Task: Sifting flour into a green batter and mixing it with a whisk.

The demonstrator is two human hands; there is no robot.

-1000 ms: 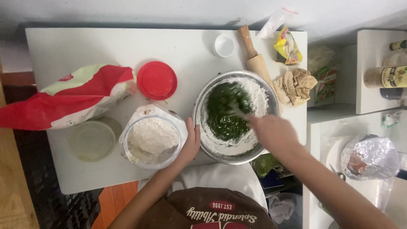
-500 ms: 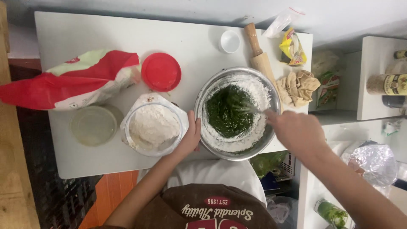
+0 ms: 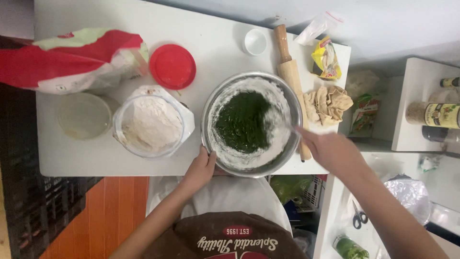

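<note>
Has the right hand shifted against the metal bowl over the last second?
Yes. The right hand has slid outward, from over the inside of the metal bowl to its right rim, next to the rolling pin.

Round steel bowl (image 3: 211,120) upright at table's near edge, holding white flour and green paste (image 3: 242,122)

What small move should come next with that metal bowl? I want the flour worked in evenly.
Probably sweep the right hand along the rim of the metal bowl, pulling white flour into the green mash. The flour rings the unmixed green centre, and the left hand braces the near rim.
</note>
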